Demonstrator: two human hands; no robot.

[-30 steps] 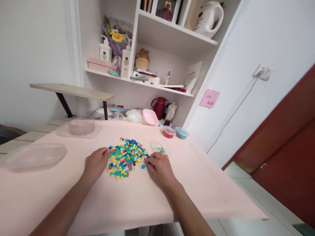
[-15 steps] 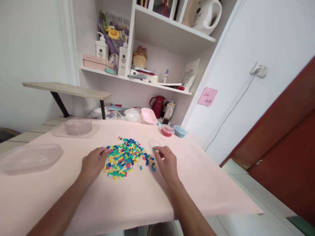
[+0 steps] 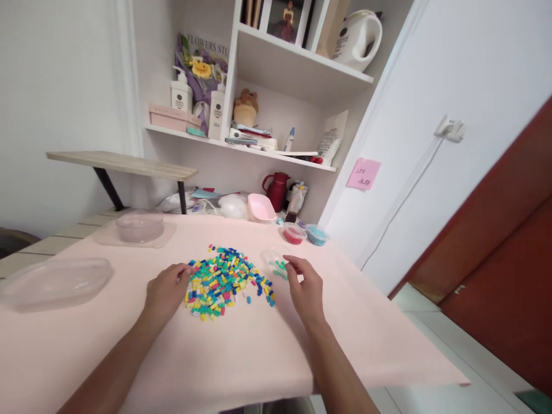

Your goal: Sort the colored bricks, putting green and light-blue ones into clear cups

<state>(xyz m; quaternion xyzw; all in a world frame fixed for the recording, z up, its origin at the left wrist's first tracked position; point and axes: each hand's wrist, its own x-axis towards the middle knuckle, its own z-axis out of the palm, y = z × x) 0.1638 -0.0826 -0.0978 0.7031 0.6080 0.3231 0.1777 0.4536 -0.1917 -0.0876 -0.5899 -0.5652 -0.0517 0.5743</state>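
Observation:
A pile of small coloured building bricks [image 3: 222, 282] in green, yellow, blue, white and pink lies spread on the pink tabletop. My left hand [image 3: 167, 292] is at the pile's left edge, its thumb and fingers pressed together; whatever they may hold is too small to make out. To the right of the pile stands a clear plastic container [image 3: 268, 257] with several green bricks [image 3: 281, 267] in it. Just over its right side is my right hand [image 3: 307, 287], thumb and forefinger apart, no brick visible between them.
Round tubs of red pieces [image 3: 294, 234] and blue pieces [image 3: 317, 234] stand at the back right, near a pink box [image 3: 261, 208] and a red jug [image 3: 276, 191]. Clear plastic containers, one long [image 3: 60, 282] and one smaller [image 3: 140, 227], lie at left, near a raised wooden shelf [image 3: 125, 165].
My right hand has shifted right and its fingers have parted; the green brick at its fingertips is gone from them. Green bricks in the clear container now show. My left hand stays beside the pile.

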